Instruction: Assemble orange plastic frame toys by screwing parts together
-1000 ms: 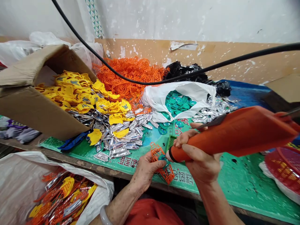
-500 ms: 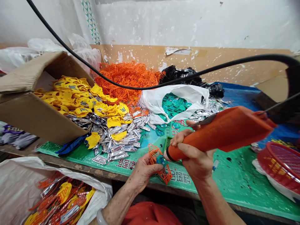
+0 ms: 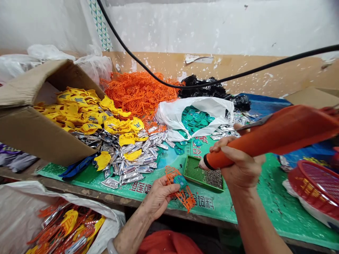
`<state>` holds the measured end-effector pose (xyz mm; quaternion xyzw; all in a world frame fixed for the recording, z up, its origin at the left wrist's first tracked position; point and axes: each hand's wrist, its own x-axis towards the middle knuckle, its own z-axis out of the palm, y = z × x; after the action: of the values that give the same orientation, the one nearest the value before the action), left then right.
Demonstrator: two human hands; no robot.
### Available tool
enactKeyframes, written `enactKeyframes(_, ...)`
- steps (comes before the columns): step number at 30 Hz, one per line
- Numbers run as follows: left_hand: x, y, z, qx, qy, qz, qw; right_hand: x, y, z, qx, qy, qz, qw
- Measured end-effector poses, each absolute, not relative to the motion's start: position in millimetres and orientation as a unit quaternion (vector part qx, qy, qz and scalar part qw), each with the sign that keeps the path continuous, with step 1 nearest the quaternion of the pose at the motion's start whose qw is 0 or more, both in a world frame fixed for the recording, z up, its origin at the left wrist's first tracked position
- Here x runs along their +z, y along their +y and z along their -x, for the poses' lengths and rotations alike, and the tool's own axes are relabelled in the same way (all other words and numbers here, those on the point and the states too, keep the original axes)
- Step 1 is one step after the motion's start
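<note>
My left hand (image 3: pixel 159 197) pinches an orange plastic frame (image 3: pixel 188 199) with a teal plastic piece (image 3: pixel 180 181) lying on it, above the front edge of the table. My right hand (image 3: pixel 242 165) is wrapped round an orange-bodied electric screwdriver (image 3: pixel 267 141), held tilted with its pale tip down and to the left. That tip is over a green tray (image 3: pixel 219 189), whose left part is a grid of holes and whose right part holds a heap of small screws (image 3: pixel 213 178). The screwdriver's far end runs toward the right edge of the view.
A tipped cardboard box (image 3: pixel 39 134) spills yellow parts (image 3: pixel 82 109) beside silver pieces (image 3: pixel 139 158). Behind lie orange frames (image 3: pixel 143 91), a white bag (image 3: pixel 169 113) of teal pieces and black parts (image 3: pixel 201 84). A red basket (image 3: pixel 304 187) stands right; a black cable (image 3: pixel 148 68) hangs across.
My right hand has moved the screwdriver right and away from the teal piece, and the tray with screws now shows. My left hand still holds the orange frame, nearly in place.
</note>
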<state>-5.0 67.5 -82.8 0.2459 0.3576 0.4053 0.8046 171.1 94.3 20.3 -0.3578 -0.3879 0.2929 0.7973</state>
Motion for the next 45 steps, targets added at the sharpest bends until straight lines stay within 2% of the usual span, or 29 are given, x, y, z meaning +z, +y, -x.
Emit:
enactKeyframes(8,-88,69,6,0.404,0.375,-0.253,0.795,-8,137,-180,0.243,-0.383,0.421,0.786)
enactKeyframes(15,-86,70,4,0.423,0.39,-0.254,0.778,-22,152,-173,0.256,-0.386,0.448,0.765)
enactKeyframes(45,-87,73,7,0.44,0.366,-0.209,0.793,-27,155,-165,0.258,-0.398,0.47,0.745)
